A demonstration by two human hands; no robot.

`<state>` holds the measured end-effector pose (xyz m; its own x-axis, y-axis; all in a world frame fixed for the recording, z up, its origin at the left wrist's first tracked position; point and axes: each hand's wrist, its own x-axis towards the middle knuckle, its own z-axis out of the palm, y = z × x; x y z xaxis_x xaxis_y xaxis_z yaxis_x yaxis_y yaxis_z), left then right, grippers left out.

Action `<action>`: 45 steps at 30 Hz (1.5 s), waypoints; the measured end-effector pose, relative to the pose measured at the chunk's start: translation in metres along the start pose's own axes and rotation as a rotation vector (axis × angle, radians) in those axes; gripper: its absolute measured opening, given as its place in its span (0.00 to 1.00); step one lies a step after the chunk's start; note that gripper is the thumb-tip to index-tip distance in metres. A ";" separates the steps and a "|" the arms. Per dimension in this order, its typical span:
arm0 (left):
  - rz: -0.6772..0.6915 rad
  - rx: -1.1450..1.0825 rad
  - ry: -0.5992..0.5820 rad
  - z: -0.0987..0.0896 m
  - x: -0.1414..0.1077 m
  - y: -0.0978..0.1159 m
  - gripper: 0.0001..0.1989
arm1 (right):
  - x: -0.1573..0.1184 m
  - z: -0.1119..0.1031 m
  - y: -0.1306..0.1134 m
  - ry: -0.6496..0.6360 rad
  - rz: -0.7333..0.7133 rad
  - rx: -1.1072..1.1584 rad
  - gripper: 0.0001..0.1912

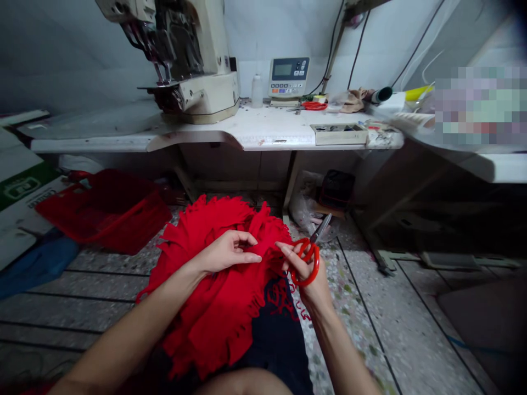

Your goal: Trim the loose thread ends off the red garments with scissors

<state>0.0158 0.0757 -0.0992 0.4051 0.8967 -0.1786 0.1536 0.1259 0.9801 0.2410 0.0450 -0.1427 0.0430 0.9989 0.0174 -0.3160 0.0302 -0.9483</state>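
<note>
A heap of red fabric pieces (222,318) with fringed, cut edges lies across the lap over dark cloth. My left hand (230,251) rests at the heap's upper right, its thumb and curled fingers closed on a piece of the red fabric. My right hand (307,269) holds red-handled scissors (313,255), the handles hung over its fingers and the blades pointing up and away. The thumb and index fingertip of this hand touch the red fabric's right edge. Loose red trimmings (282,299) lie on the dark cloth below.
A sewing machine (201,93) stands on the white table (272,129) ahead, with a control panel (289,77), a bottle (257,92), a second red-handled pair of scissors (315,106) and a small tray (340,135). A red basket (111,214) sits at left on the floor.
</note>
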 end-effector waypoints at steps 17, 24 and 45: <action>-0.084 -0.044 0.044 0.028 0.001 0.000 0.20 | -0.087 -0.047 0.050 -0.405 0.126 -0.398 0.20; -0.101 0.039 0.004 0.038 -0.004 -0.005 0.18 | -0.087 -0.037 0.047 -0.505 0.129 -0.432 0.20; -0.162 0.161 -0.144 0.038 -0.005 -0.012 0.17 | -0.094 -0.045 0.081 -0.381 0.223 -0.319 0.26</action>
<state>0.0460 0.0534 -0.1131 0.4860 0.7991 -0.3538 0.3633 0.1835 0.9134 0.2544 -0.0477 -0.2359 -0.3573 0.9238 -0.1375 0.0272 -0.1369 -0.9902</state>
